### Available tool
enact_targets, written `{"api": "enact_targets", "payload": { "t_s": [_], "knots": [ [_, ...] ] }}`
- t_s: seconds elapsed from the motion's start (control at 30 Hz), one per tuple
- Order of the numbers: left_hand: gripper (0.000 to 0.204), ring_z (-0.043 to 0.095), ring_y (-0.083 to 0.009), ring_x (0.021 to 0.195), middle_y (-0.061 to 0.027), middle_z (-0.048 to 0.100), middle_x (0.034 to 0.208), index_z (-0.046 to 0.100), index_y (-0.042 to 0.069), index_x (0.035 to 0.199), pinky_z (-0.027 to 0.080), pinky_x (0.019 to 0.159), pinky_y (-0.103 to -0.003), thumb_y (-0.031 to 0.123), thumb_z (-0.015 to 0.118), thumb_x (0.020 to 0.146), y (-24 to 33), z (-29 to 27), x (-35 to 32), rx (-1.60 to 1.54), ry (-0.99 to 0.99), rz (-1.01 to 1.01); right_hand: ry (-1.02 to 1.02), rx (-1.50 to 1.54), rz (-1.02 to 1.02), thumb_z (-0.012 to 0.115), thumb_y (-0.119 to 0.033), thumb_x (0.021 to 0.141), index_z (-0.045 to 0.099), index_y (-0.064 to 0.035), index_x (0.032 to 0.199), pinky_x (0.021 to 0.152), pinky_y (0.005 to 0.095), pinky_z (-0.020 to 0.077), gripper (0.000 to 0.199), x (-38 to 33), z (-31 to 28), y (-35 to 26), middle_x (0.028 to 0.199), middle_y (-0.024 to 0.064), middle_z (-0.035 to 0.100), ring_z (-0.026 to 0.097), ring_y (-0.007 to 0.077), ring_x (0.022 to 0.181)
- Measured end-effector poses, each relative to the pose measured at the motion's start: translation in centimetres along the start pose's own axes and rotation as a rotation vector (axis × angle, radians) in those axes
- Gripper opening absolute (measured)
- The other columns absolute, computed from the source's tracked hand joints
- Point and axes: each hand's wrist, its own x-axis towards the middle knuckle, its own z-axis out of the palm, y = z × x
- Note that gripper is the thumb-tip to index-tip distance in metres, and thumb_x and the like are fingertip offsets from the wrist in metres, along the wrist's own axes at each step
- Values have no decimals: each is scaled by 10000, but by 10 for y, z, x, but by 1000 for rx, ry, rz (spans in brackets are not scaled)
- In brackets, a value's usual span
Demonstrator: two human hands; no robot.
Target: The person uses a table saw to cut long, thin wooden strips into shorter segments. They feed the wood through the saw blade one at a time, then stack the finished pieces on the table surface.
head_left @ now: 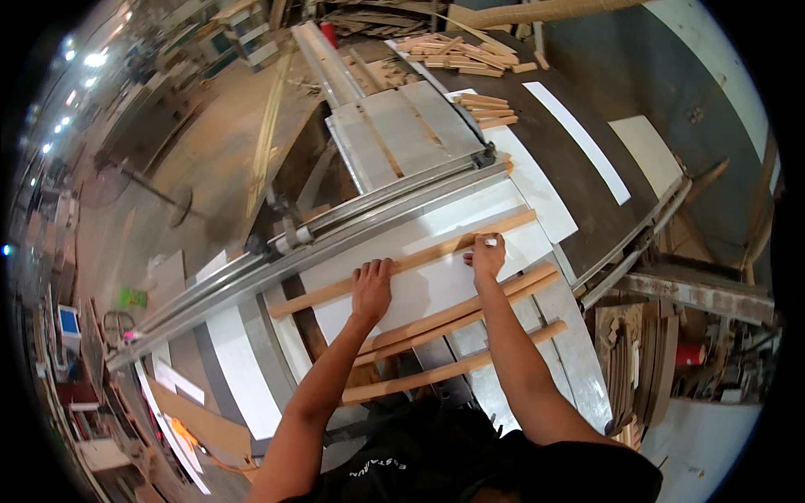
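A long wooden strip [436,250] lies slantwise across a white panel [428,295] on the machine table. My left hand [371,287] is closed over this strip left of its middle, with the fingers curled over its far edge. Further right, my right hand [486,258] is bent into a pinch at the strip's near edge. Something small and whitish shows between its fingers, too small to name. Closer to me, two more wooden strips [457,318] run side by side under my right forearm. Another single strip [449,369] lies nearest my body.
A long metal rail [369,216] crosses the table beyond the strips. Short wood pieces are piled [465,57] on a dark table at the far right, with a smaller stack [486,111] nearer. White strips [243,369] lie on the left. Scrap boards [641,360] stand at right.
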Motion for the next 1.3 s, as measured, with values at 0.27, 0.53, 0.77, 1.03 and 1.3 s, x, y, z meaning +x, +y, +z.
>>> {"api": "enact_targets", "payload": {
  "t_s": [0.27,0.53,0.77,1.03,1.3],
  "knots": [
    [299,562,-367,1157,-153,630,1178,645,50,1165,442,982,-497,133,675,880,65,-1,-14,-173,-70,10,-144,73,201,721,-297,928,451,32,1359,625,391,590,606,-31,-27,3,1097,144,601,645,259,856],
    [241,589,-335,1075,-141,604,1130,596,47,1086,475,876,-477,142,681,881,70,26,-29,65,-49,-12,-301,151,178,664,-270,969,578,-30,1232,744,413,599,366,-47,-41,17,1099,98,588,651,267,946],
    [245,640,-415,1003,-196,600,1160,546,29,1128,520,848,-486,124,644,925,108,-36,-13,-379,-260,-50,-339,571,198,568,-379,1040,479,-126,1245,756,461,579,337,-86,-33,-33,1059,80,592,630,257,856],
    [650,505,-443,1265,-228,539,1370,480,16,1389,409,1072,-520,289,756,867,45,-152,81,-142,752,107,-527,471,-547,556,-281,1062,489,-99,1377,696,333,533,371,-99,-98,-276,867,44,561,582,165,742],
    [683,537,-409,1234,-277,506,1379,486,-66,1350,439,1033,-491,314,762,854,-86,-193,113,-623,489,-504,-372,-330,-984,651,-293,1019,621,-71,1260,658,228,408,329,-80,-101,-340,836,-40,563,491,50,737]
  ]
}}
